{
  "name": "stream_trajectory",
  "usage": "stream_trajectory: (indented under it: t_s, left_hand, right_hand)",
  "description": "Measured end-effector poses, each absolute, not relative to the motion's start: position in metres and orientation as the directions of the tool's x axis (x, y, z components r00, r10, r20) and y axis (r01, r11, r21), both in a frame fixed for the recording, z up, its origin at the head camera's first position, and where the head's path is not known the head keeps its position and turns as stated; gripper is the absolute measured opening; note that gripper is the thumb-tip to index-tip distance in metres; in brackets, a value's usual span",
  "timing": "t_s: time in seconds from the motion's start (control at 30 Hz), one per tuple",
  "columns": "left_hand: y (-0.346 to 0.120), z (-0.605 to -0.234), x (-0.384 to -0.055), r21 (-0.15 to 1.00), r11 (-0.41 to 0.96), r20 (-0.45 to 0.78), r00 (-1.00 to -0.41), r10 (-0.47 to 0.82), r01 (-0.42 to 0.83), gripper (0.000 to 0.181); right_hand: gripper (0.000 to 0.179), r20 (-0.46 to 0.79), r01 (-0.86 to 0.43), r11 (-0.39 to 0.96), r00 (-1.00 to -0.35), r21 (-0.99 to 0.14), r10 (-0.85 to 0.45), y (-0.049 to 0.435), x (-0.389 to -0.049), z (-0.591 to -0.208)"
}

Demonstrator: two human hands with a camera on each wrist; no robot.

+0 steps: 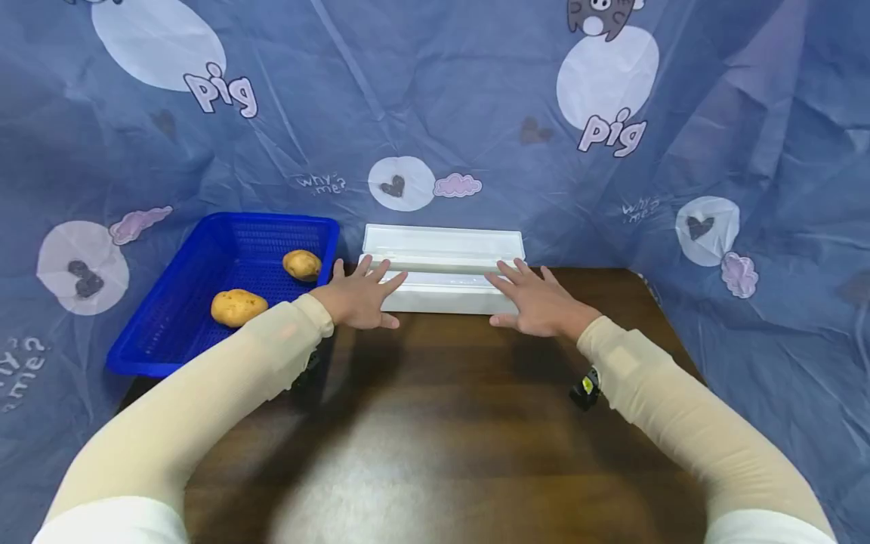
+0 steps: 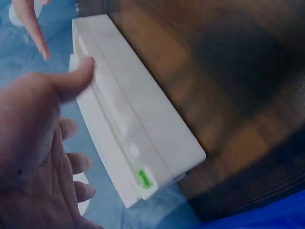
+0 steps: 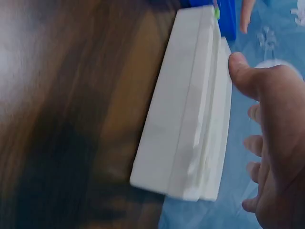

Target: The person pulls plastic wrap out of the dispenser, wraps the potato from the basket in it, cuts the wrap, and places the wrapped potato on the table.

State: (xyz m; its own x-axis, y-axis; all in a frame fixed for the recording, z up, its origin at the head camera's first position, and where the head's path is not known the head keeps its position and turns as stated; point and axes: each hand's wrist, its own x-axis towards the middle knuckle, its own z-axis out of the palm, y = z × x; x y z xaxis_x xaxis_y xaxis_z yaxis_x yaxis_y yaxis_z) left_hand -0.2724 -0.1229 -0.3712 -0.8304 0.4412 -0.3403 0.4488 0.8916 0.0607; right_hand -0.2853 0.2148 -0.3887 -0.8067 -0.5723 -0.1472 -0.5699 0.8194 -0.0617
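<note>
A long white box (image 1: pixel 448 301) lies at the back of the wooden table, its hinged lid (image 1: pixel 443 240) raised against the backdrop. One end of it carries a small green piece (image 2: pixel 144 179), seen in the left wrist view. My left hand (image 1: pixel 356 297) is held out with fingers spread, overlapping the box's left end in the head view. On the other side my right hand (image 1: pixel 541 302) mirrors it near the right end, fingers also spread. Neither palm has anything in it. Both wrist views show thumbs extended beside the white box.
To the left stands a blue plastic basket (image 1: pixel 170 336) with two potatoes inside, one near the middle (image 1: pixel 239 307) and one farther back (image 1: pixel 302 265). A blue printed cloth (image 1: pixel 435 91) hangs behind and around the dark wooden table (image 1: pixel 435 423).
</note>
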Motion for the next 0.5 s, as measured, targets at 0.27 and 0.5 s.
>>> stream_trajectory:
  t_s: [0.27,0.5]
  left_hand:
    - [-0.133,-0.381,-0.294,0.032,0.938,-0.376,-0.865,0.332,0.345,0.082]
    - [-0.13,-0.388,-0.312,0.03,0.928,-0.227,-0.901,0.369,0.372,0.06]
  right_hand:
    - [0.063,0.007,-0.496,0.861,-0.867,-0.118,-0.498,0.239,-0.318,-0.405]
    - [0.039,0.06,-0.425,0.882,-0.905,-0.203,-0.422,0.25,-0.335,-0.418]
